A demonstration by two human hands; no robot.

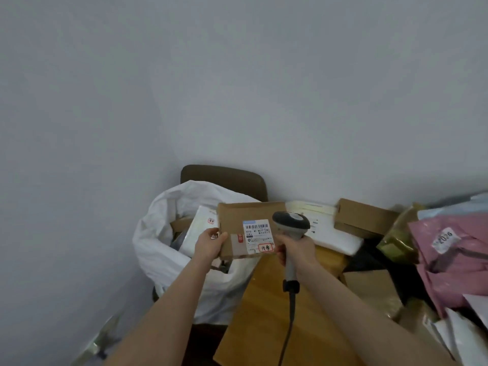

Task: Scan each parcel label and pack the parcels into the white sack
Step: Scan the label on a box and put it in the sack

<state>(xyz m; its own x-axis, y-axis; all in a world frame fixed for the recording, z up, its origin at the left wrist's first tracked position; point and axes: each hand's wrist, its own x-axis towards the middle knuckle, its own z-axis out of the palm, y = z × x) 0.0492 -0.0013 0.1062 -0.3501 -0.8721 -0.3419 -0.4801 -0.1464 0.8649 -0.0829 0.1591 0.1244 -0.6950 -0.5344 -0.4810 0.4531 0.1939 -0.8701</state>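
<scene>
My left hand (210, 244) grips the left edge of a flat brown cardboard parcel (237, 215), held over the edge of the white sack (158, 233). A white shipping label (258, 235) with a barcode faces up on the parcel. My right hand (298, 250) grips the handle of a grey barcode scanner (290, 223), whose head sits just right of the label. The sack stands open at the left and holds a white parcel (202, 228) and other packages.
A wooden table (266, 313) lies below my arms. Brown boxes (364, 215), a white padded parcel (332, 239), pink mailer bags (454, 260) and a gold pouch (398, 239) pile up at the right. A dark chair back (224, 178) stands behind the sack against the wall.
</scene>
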